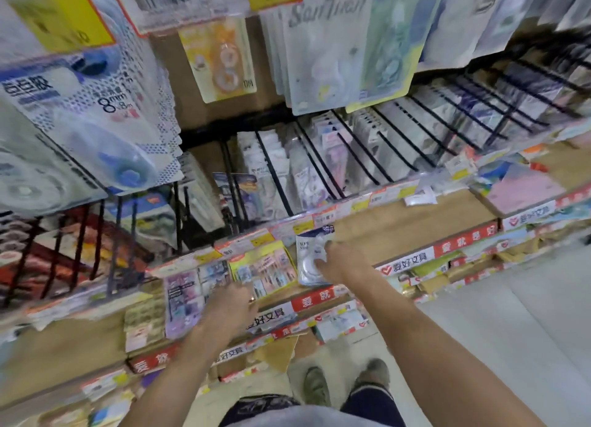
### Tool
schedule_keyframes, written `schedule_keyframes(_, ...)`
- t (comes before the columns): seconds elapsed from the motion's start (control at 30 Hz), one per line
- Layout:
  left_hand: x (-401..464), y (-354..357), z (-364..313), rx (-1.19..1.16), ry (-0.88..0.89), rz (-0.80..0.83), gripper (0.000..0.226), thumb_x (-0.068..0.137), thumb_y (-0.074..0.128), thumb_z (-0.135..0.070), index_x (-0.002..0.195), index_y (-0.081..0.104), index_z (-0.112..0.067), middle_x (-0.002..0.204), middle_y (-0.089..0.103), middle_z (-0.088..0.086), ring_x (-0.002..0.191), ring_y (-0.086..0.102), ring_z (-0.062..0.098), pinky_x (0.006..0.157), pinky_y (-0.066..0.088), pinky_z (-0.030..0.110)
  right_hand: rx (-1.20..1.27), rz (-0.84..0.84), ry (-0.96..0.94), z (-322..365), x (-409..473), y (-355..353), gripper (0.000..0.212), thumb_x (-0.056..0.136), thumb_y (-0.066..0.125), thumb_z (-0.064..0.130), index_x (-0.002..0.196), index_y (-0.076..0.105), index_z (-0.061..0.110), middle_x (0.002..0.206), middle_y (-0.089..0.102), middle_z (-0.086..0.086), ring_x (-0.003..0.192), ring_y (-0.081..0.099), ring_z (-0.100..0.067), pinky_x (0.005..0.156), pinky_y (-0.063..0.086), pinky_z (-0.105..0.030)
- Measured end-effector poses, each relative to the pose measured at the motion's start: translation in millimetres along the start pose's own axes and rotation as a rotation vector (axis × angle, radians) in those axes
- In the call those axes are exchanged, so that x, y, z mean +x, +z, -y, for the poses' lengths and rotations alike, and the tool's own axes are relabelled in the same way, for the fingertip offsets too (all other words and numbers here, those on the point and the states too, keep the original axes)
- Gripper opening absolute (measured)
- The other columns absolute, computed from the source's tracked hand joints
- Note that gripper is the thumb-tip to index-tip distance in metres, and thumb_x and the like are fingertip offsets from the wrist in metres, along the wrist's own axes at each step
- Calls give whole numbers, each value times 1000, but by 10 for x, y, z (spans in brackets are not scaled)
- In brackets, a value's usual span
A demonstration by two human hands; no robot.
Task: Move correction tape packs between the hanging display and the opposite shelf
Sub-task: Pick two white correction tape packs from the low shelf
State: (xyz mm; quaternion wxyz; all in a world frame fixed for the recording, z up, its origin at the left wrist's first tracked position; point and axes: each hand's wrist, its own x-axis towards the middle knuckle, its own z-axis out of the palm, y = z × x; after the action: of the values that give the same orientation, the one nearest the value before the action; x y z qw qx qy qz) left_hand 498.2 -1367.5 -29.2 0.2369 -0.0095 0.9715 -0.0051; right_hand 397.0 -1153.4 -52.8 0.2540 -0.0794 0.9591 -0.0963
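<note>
The right hand (343, 260) pinched a flat white-and-blue blister-carded correction tape pack (311, 255) (probably light, stiff, slippery film) by its edge; the left hand (228, 311) lay spread on purple packs (182, 298), grip unclear.

Both bare arms reach forward and down from the lower edge of the view toward the shelf front. The left hand (228, 308) is seen from the back, wrist straight, its fingers curled forward over the shelf's front edge. The right hand (343, 262) sits farther forward and higher, fingers bent and closed on a flat pack (308, 254) at the shelf's front edge. Two shoes show below, between the forearms.
</note>
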Motion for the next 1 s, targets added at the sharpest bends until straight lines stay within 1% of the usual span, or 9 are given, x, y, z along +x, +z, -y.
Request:
schedule_keyframes(0.1, -19, 87, 28, -40, -54, 16, 43, 103, 50, -37, 143, 48, -21, 134, 58, 6, 129, 53, 25, 98, 50, 36, 62, -33, 80, -13, 150, 59, 67, 101, 40, 57, 140, 43, 2, 132, 59, -16, 117, 60, -31, 90, 49, -37)
schedule_keyframes(0.23, -44, 133, 28, -117, -73, 10, 42, 101, 52, -36, 140, 51, -20, 122, 59, 2, 114, 58, 17, 89, 50, 30, 172, -43, 157, -31, 277, 195, 84, 94, 45, 69, 141, 43, 0, 133, 57, -15, 119, 58, -29, 96, 50, -37)
schedule_keyframes(0.5, 131, 24, -54, -146, -98, 62, 24, 101, 53, -35, 118, 58, -19, 102, 58, -3, 92, 61, 17, 75, 52, 31, 691, 9, 280, -249, 455, 458, 61, 78, 78, 48, 123, 59, 11, 113, 68, -5, 97, 64, -20, 80, 53, -32)
schedule_keyframes(0.57, 184, -35, -105, -132, -86, 56, 29, 102, 51, -36, 126, 55, -19, 104, 59, -2, 93, 63, 18, 73, 51, 31, 796, -1, 277, -271, 386, 387, 52, 82, 79, 33, 122, 57, 9, 111, 64, -2, 94, 56, -17, 78, 46, -28)
schedule_keyframes(0.63, 243, -57, -159, -140, -70, 36, 43, 103, 50, -39, 142, 48, -23, 121, 62, 0, 102, 64, 19, 84, 54, 35, 927, -14, 255, -325, 336, 363, 40, 86, 77, 19, 119, 55, 11, 105, 58, 0, 96, 53, -16, 79, 42, -26)
schedule_keyframes(0.7, 287, -77, -229, -140, -42, 25, 47, 103, 49, -41, 147, 43, -25, 129, 62, 0, 108, 64, 20, 92, 53, 37, 1067, -11, 229, -412, 276, 377, 32, 87, 76, 11, 114, 59, 5, 105, 65, -2, 99, 63, -22, 81, 50, -32)
schedule_keyframes(0.77, 334, -109, -304, -118, -5, 30, 47, 104, 48, -42, 146, 45, -23, 127, 64, 1, 107, 64, 21, 90, 54, 37, 1196, -20, 208, -534, 190, 424, 26, 87, 76, 6, 110, 64, 3, 104, 72, -12, 101, 69, -35, 83, 58, -40)
schedule_keyframes(0.9, 493, -107, -491, -137, 71, 82, 51, 100, 50, -54, 138, 51, -21, 117, 67, 2, 100, 66, 19, 92, 55, 39, 1353, -70, 249, -804, -48, 474, 21, 90, 74, 10, 106, 61, 14, 95, 72, -3, 84, 70, -18, 73, 58, -29)
schedule_keyframes(1.0, 686, -32, -625, -207, 99, 67, 36, 96, 56, -53, 116, 61, -23, 103, 69, -1, 90, 67, 16, 84, 58, 39, 1438, -147, 294, -1041, -214, 494, 16, 90, 74, 10, 102, 64, 13, 91, 74, -6, 81, 69, -20, 67, 52, -27)
